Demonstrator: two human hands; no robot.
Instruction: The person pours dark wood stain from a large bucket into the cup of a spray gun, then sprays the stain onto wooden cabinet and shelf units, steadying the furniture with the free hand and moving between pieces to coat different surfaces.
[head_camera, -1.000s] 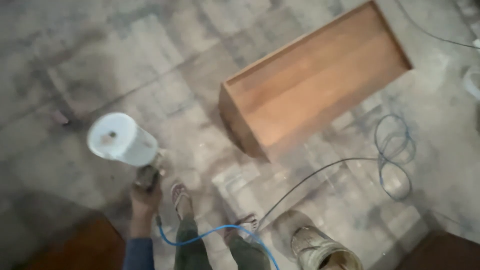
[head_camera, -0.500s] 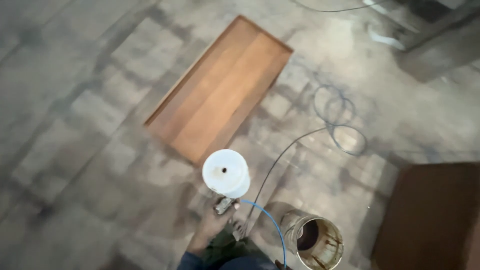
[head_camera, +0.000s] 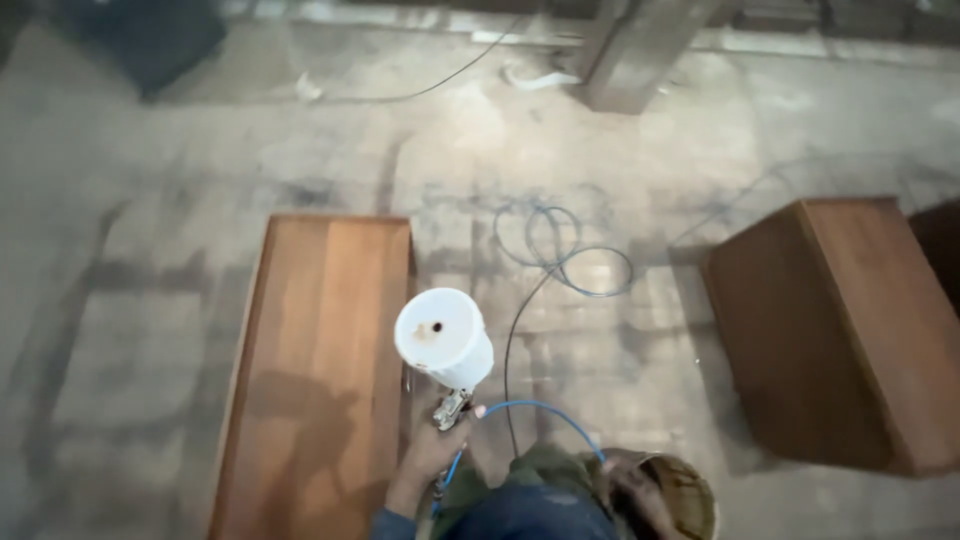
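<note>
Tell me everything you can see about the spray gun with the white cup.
The spray gun has a round white cup on top, lid stained with a small brownish spot, and a metallic body below. It stands roughly upright over the grey floor, beside the right edge of a flat brown wooden panel. One hand grips its handle from below; which hand is unclear. A blue hose runs from the handle's base and curves to the right.

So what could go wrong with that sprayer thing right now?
The blue hose curves from the spray gun round the person's legs, and more hose lies in loops on the floor, so a step could snag it. The right hand seems to rest on the open can by the legs, which might tip. Spray could also drift past the wooden board onto the floor.
</note>
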